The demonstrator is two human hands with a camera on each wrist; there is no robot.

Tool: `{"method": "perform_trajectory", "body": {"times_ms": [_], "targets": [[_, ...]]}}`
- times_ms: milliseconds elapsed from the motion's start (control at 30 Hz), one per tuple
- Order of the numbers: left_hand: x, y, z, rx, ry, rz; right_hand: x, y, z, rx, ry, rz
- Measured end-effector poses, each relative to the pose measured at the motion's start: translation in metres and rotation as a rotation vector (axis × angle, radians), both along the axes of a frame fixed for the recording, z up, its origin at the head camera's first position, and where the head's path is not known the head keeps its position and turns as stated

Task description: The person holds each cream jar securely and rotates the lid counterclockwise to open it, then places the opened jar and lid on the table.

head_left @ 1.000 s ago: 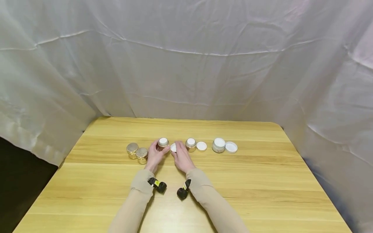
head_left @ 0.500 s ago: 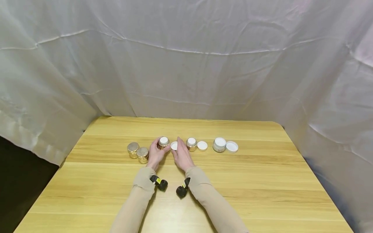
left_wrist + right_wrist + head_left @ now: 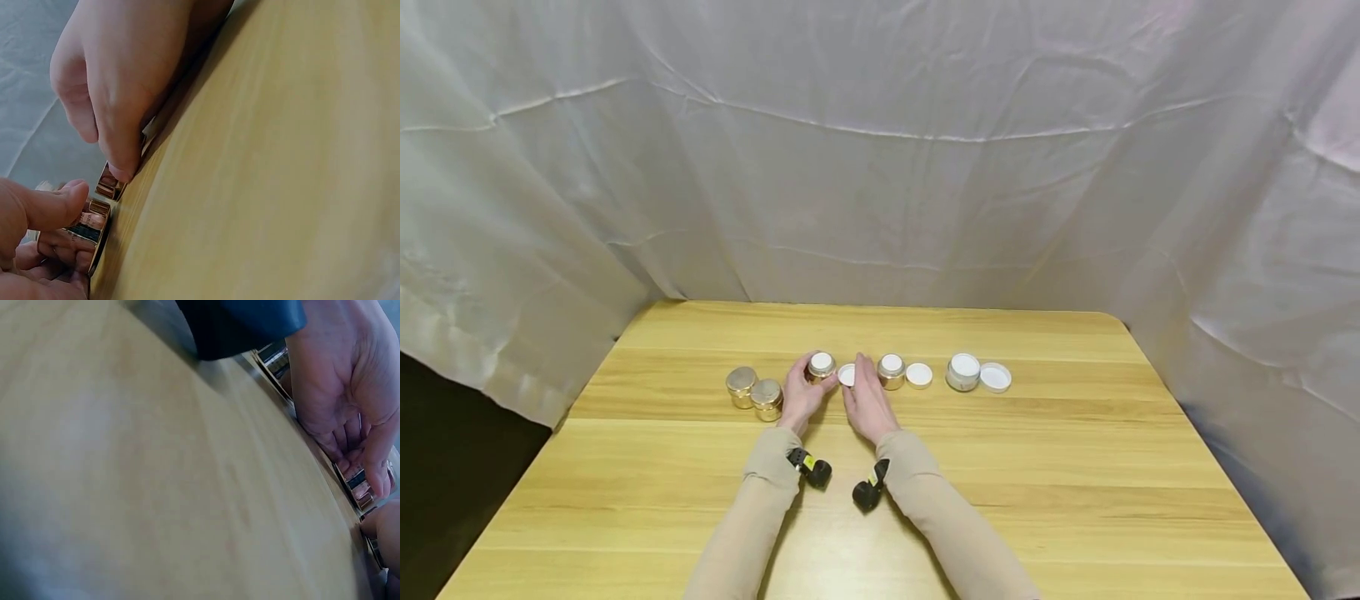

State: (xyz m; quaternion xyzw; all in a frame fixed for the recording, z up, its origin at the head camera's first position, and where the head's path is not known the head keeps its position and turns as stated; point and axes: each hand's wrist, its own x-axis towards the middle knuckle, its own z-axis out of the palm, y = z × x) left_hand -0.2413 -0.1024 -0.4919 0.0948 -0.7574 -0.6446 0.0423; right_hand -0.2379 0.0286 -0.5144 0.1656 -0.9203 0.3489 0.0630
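My left hand (image 3: 800, 402) grips a small gold cosmetic jar (image 3: 822, 364) with thumb and fingers around its sides. The jar stands upright, a white disc showing in its mouth. Just to the right lies its gold-rimmed jar lid (image 3: 847, 375), white inside facing up, held by my right hand (image 3: 871, 406). In the left wrist view, the jar's shiny wall (image 3: 59, 240) and the lid's edge (image 3: 109, 184) sit close together but apart. The right wrist view shows thumb and fingers around the lid (image 3: 357, 484); the left thumb is beside it.
Two closed gold jars (image 3: 767, 398) stand left of my left hand. To the right are an uncapped gold jar (image 3: 891, 368) with its upturned lid (image 3: 919, 376), then a larger pale jar (image 3: 963, 372) beside another upturned lid (image 3: 996, 377). A grey curtain (image 3: 880, 167) hangs behind the wooden table (image 3: 1037, 500).
My right hand and the lid have shifted slightly away from me, toward the table's back. The left hand keeps its hold on the jar, almost still.
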Motion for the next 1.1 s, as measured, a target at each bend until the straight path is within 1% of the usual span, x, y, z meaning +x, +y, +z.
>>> {"method": "perform_trajectory", "body": {"times_ms": [133, 233, 300, 400, 600, 700, 800, 900, 1000, 1100], "targets": [[-0.001, -0.001, -0.001, -0.019, -0.004, -0.006, 0.004, 0.004, 0.0, 0.015, 0.013, 0.052], [0.0, -0.001, 0.0, -0.042, 0.002, -0.007, 0.01, 0.011, 0.001, 0.024, 0.018, 0.13], [0.001, -0.001, 0.0, -0.053, 0.006, -0.01, 0.016, 0.018, 0.002, 0.011, 0.014, 0.184], [0.001, -0.001, 0.001, -0.065, 0.003, -0.02, 0.025, 0.03, 0.002, -0.01, -0.016, 0.243], [0.002, -0.001, 0.001, -0.085, 0.005, -0.021, 0.043, 0.059, -0.001, -0.056, -0.047, 0.283], [0.002, 0.0, 0.001, -0.098, 0.006, -0.019, 0.052, 0.074, 0.0, -0.115, -0.066, 0.293], [0.001, 0.0, 0.002, -0.107, 0.009, -0.015, 0.057, 0.085, 0.001, -0.221, -0.106, 0.314], [0.002, 0.0, 0.002, -0.108, 0.016, -0.012, 0.06, 0.091, 0.001, -0.315, -0.141, 0.331], [0.005, 0.0, 0.002, -0.098, 0.008, -0.032, 0.06, 0.093, -0.001, -0.377, -0.156, 0.34], [0.009, 0.001, 0.003, -0.082, -0.033, -0.063, 0.061, 0.094, -0.002, -0.438, -0.18, 0.33]]}}
